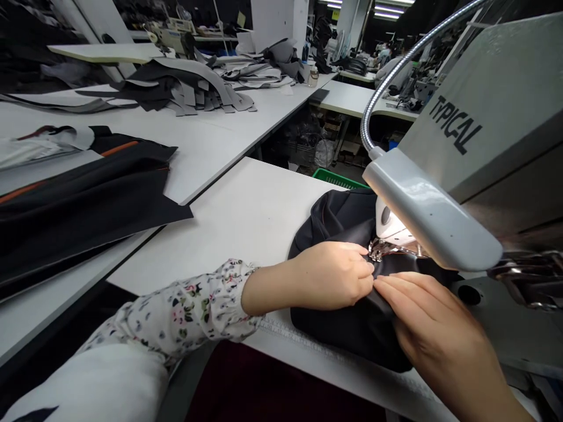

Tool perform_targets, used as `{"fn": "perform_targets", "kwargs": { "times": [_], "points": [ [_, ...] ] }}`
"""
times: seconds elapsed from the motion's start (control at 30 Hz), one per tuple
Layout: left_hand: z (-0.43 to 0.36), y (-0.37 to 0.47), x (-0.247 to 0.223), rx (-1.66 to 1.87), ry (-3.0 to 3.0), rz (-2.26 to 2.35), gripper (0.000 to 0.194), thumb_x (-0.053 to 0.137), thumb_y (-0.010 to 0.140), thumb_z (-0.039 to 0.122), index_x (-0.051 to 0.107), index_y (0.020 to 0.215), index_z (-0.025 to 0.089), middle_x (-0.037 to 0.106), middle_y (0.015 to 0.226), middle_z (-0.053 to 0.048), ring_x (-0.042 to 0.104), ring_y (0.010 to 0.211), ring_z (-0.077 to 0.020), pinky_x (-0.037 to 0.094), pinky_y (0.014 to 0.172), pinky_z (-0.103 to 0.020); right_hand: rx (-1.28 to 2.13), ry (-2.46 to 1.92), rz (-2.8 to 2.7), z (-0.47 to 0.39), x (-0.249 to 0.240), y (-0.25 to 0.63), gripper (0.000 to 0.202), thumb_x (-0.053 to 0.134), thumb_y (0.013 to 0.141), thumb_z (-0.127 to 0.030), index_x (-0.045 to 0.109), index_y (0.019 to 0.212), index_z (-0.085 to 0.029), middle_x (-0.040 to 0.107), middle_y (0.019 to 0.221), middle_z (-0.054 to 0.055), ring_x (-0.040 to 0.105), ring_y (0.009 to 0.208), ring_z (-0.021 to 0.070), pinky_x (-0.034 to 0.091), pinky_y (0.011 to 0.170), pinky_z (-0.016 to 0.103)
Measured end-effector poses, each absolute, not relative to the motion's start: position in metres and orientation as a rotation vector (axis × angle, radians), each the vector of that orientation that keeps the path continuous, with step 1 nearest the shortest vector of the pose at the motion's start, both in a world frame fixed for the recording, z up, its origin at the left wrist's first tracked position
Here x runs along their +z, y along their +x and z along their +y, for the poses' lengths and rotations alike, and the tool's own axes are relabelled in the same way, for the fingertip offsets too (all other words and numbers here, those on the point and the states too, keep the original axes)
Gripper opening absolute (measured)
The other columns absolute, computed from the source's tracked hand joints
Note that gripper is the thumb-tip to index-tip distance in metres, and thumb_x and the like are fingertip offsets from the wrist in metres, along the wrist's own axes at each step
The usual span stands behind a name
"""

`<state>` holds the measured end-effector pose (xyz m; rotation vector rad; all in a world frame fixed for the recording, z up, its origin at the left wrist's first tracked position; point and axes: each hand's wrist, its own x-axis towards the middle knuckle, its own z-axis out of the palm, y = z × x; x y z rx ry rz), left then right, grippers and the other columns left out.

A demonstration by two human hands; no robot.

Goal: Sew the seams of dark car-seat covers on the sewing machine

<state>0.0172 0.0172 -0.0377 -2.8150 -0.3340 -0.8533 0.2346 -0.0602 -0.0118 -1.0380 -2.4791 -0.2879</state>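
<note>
A piece of black leather-like material [347, 328] lies bunched on the white table under the sewing machine [497, 105]. My left hand [336, 275] is closed on the material, its fingertips just left of the metal presser foot [377, 249]. Close in front of the foot, my right hand [433, 310] pinches the same material, thumb and fingers together. The fingertips of both hands nearly meet. A lit lamp [431, 211] on a bendy metal neck shines on the needle area. The exact fold between my fingers is hidden.
Black panels with orange strips [88, 193] lie on the left table. Farther back is a pile of grey and black cut pieces [193, 85]. A green basket [336, 177] stands behind the table edge. A printed ruler [299, 337] runs along the front edge.
</note>
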Motion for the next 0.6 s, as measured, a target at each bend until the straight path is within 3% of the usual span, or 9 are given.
{"fn": "perform_targets", "kwargs": {
  "times": [0.1,0.23,0.4,0.5,0.6],
  "points": [
    [0.009,0.021,-0.042,-0.926,-2.749,-0.423,0.025,0.053,0.102,0.012,0.073,0.086,0.014,0.075,0.087,-0.007,0.069,0.085,-0.0165,0.055,0.106,-0.036,-0.262,-1.054,-2.467,-0.057,-0.013,0.239,0.03,0.045,0.098,-0.002,0.066,0.115,-0.016,0.074,0.109,0.007,0.065,0.104,0.0211,0.05,0.092,0.036],
    [-0.004,0.03,-0.043,-0.942,-2.68,-0.568,0.027,0.05,0.1,0.007,0.067,0.08,0.013,0.064,0.074,-0.004,0.06,0.074,-0.0168,0.056,0.091,-0.035,-0.199,-1.073,-2.442,-0.051,-0.017,0.246,0.031,0.044,0.096,-0.005,0.068,0.112,-0.018,0.074,0.107,0.006,0.067,0.102,0.0214,0.053,0.085,0.036],
    [-0.015,0.042,-0.046,-0.996,-2.586,-0.731,0.032,0.043,0.1,0.006,0.06,0.076,0.016,0.057,0.072,-0.003,0.052,0.069,-0.0185,0.05,0.076,-0.034,-0.181,-1.053,-2.402,-0.042,-0.018,0.247,0.036,0.043,0.089,-0.001,0.068,0.107,-0.019,0.075,0.102,0.005,0.068,0.097,0.0213,0.057,0.081,0.036],
    [-0.017,0.047,-0.048,-1.072,-2.54,-0.799,0.031,0.043,0.1,0.007,0.06,0.076,0.016,0.056,0.073,-0.004,0.05,0.07,-0.0192,0.048,0.077,-0.034,-0.145,-1.048,-2.34,-0.045,-0.021,0.254,0.04,0.046,0.091,-0.001,0.068,0.118,-0.02,0.075,0.112,0.006,0.069,0.106,0.0224,0.058,0.091,0.039],
    [-0.015,0.047,-0.045,-1.023,-2.578,-0.869,0.024,0.048,0.096,0.008,0.061,0.077,0.016,0.056,0.073,-0.004,0.049,0.069,-0.0201,0.046,0.071,-0.035,-0.154,-1.077,-2.144,-0.066,-0.045,0.274,0.047,0.055,0.092,-0.003,0.064,0.134,-0.022,0.07,0.132,0.009,0.066,0.122,0.0264,0.051,0.109,0.047]
  ]
}}
